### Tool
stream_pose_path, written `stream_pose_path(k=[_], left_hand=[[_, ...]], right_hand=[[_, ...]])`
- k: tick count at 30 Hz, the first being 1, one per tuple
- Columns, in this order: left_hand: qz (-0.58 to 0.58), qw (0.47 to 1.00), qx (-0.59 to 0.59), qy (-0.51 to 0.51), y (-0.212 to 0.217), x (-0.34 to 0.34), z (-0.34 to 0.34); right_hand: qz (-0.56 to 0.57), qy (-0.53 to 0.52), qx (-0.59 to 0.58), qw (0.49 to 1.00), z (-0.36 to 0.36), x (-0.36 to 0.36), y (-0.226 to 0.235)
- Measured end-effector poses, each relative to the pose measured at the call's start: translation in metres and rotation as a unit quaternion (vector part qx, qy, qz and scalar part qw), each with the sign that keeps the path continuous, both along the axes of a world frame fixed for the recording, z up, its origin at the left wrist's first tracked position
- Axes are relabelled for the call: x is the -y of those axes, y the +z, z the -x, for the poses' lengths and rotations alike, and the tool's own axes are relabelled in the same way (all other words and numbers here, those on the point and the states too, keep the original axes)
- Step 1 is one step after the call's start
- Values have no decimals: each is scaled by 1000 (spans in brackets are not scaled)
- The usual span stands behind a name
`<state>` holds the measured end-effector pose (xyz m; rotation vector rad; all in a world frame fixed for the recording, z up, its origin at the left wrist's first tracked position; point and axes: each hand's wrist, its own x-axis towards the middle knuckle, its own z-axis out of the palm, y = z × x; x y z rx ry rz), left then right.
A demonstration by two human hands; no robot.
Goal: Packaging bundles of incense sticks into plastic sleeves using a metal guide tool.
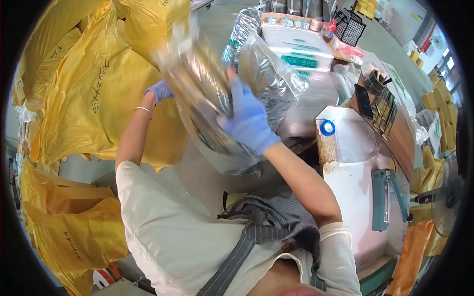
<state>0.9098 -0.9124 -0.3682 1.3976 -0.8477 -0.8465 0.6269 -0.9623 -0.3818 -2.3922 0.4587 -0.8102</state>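
Note:
Both my hands wear blue gloves and are raised in front of me. My right hand (248, 121) presses flat against a large clear plastic bag (269, 81) that holds a stack of shiny, brownish flat packs (197, 79). My left hand (159, 90) grips the stack's left side from behind, mostly hidden by it. The stack is blurred by motion. A thin bracelet sits on my left wrist. The bag hangs down below my right hand.
Big yellow sacks (94, 93) pile up on the left and lower left. On the right stands a white table (355, 177) with a blue tape roll (327, 128), a teal sealing tool (381, 197), a dark phone (364, 101) and boxes. A fan (447, 197) stands far right.

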Motion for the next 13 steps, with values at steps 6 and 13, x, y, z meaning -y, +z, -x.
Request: stream_pose_path(k=[6, 13], left_hand=[[-97, 889, 391, -219, -28, 44, 52], [-72, 944, 193, -257, -24, 119, 121]], right_hand=[[-28, -17, -205, 978, 84, 61, -25], [-35, -78, -296, 951, 63, 99, -68]])
